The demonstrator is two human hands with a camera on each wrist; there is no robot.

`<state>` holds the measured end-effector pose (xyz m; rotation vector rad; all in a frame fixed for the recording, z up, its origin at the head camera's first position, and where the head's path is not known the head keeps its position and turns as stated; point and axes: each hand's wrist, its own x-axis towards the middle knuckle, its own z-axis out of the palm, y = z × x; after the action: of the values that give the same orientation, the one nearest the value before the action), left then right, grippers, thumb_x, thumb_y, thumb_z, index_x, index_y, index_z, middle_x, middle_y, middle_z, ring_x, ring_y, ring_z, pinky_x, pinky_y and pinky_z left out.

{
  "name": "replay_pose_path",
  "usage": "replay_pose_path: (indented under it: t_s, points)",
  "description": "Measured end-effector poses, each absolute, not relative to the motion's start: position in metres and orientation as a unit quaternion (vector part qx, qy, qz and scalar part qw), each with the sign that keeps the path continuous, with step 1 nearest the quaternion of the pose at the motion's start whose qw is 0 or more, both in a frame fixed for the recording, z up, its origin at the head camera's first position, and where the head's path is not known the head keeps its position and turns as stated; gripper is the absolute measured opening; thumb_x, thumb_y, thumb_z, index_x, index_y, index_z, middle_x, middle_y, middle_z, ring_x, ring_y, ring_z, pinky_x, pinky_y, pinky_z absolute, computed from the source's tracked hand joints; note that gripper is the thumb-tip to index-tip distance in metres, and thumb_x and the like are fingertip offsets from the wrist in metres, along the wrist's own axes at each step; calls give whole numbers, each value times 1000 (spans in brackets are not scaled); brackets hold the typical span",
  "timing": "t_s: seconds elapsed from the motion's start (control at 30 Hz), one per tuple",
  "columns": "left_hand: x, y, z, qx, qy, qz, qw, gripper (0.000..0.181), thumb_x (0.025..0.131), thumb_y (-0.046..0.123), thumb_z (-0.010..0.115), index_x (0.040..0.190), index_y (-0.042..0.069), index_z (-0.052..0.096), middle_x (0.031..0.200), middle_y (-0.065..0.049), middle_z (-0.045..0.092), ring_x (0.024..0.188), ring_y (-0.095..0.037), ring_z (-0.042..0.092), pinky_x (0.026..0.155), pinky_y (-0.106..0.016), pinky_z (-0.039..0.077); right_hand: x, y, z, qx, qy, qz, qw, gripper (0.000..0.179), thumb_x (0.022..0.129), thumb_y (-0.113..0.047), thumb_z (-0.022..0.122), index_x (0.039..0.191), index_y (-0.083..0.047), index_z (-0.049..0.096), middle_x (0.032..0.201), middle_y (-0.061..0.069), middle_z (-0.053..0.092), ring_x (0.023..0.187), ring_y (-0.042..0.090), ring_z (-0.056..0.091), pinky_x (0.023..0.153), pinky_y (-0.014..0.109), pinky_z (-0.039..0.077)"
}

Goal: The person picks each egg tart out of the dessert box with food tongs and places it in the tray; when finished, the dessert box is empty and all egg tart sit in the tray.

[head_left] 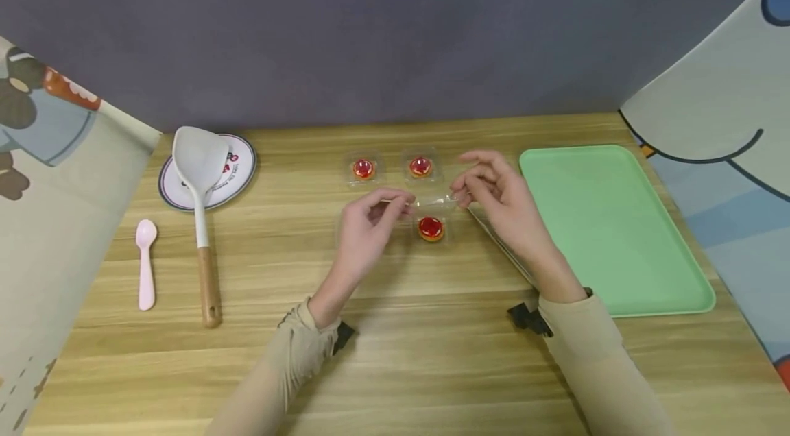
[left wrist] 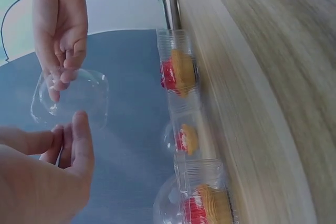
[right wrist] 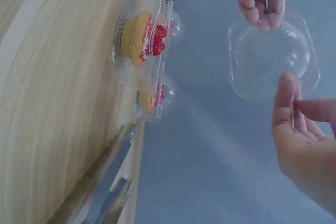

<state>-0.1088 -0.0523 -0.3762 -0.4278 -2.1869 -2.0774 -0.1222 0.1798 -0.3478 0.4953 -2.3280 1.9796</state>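
Between the two hands hangs a clear plastic domed lid (right wrist: 273,56), raised above the table. My left hand (head_left: 364,229) pinches its left edge with thumb and fingers. The right hand (head_left: 509,213) pinches the opposite edge. Just below the lid in the head view, a red-topped tart (head_left: 431,229) sits in a clear plastic tray (left wrist: 168,38) that has no dome over it. Behind it, a left tart (head_left: 363,168) and a right tart (head_left: 421,166) stand in clear boxes with domed lids. The left hand hides part of another clear box.
A green tray (head_left: 617,230) lies at the right. Metal tongs (right wrist: 105,182) lie partly beneath the right forearm. On the left are a white spatula (head_left: 202,210) with a wooden handle, resting across a patterned plate (head_left: 243,172), and a pink spoon (head_left: 146,264).
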Motion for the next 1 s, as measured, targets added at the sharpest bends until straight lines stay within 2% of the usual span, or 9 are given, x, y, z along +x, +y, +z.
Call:
replay_pose_path:
  t_s: [0.2, 0.33, 0.43, 0.5, 0.67, 0.87, 1.0]
  points:
    - [-108, -52, -372, -125, -707, -693, 62, 13, 96, -8, 74, 109, -9, 75, 108, -20, 77, 94, -36, 76, 87, -34, 67, -117, 175, -342, 160, -762, 625, 60, 34, 102, 18, 55, 135, 14, 53, 127, 27, 60, 109, 20, 66, 81, 23, 64]
    - [-106, -51, -368, -108, -701, -702, 62, 28, 91, -12, 77, 118, -8, 71, 115, -22, 75, 93, -32, 77, 86, -33, 67, -114, 175, -337, 146, -781, 603, 73, 34, 100, 17, 59, 133, 11, 59, 133, 21, 54, 117, 23, 64, 91, 21, 63]
    - [-105, -51, -367, -94, -699, -706, 58, 42, 89, -14, 78, 129, -7, 67, 126, -21, 71, 93, -31, 77, 86, -32, 67, -112, 177, -335, 125, -792, 595, 62, 34, 101, 12, 64, 134, 11, 62, 133, 20, 57, 114, 23, 65, 97, 21, 61]
    - [-105, -50, -366, -87, -698, -708, 56, 46, 89, -14, 78, 133, -7, 66, 129, -20, 71, 92, -28, 77, 86, -31, 67, -112, 180, -334, 113, -800, 588, 42, 34, 101, 6, 68, 135, 9, 64, 132, 19, 62, 110, 21, 67, 94, 21, 62]
    - [-103, -48, -368, -89, -688, -718, 56, 38, 89, -15, 78, 126, -10, 71, 130, -20, 70, 91, -20, 76, 89, -31, 66, -111, 190, -329, 115, -834, 540, 2, 34, 103, -6, 72, 136, 1, 69, 126, 16, 73, 102, 19, 71, 84, 19, 62]
    - [-94, -42, -373, -84, -671, -737, 9, 39, 91, -13, 78, 129, -11, 70, 133, -22, 67, 95, -18, 76, 92, -30, 65, -105, 203, -333, 133, -846, 516, -25, 36, 105, -5, 68, 140, 3, 67, 130, 21, 71, 103, 26, 72, 80, 18, 61]
    - [-88, -36, -375, -87, -670, -737, -20, 41, 91, -14, 77, 130, -12, 68, 132, -27, 65, 99, -23, 75, 93, -30, 65, -97, 211, -336, 140, -858, 493, -41, 37, 106, -3, 66, 142, 7, 64, 132, 25, 69, 98, 26, 74, 79, 20, 62]
